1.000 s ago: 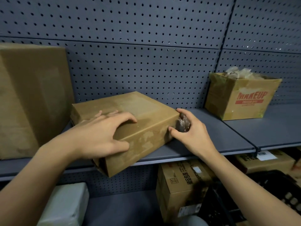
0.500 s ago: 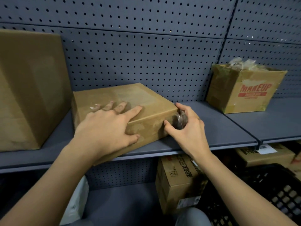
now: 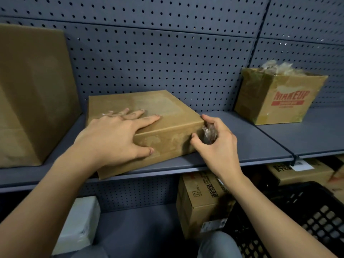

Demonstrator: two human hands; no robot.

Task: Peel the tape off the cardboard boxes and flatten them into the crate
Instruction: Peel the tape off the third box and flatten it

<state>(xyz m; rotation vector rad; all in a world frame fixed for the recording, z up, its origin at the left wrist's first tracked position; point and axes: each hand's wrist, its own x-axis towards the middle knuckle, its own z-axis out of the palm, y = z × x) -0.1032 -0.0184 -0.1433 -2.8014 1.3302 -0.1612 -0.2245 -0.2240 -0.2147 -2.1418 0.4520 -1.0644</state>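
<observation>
My left hand (image 3: 115,138) presses flat on the box (image 3: 167,135) at the shelf's (image 3: 260,144) front edge. My right hand (image 3: 217,148) pinches crumpled tape (image 3: 209,134) at its right end. Mid-peel, I judge; next, a steady pull.

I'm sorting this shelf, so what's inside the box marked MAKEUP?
Some crumpled pale wrapping sticks out above the open top of the MAKEUP box. Anything deeper is hidden by its cardboard walls.

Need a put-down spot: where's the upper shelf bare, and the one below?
Upper shelf: bare between the flat box and the MAKEUP box, past the right hand holding crumpled tape. Lower shelf: bare between the white package and printed carton. Crowded: large box close beside the flat box; black crate bottom right.
</observation>
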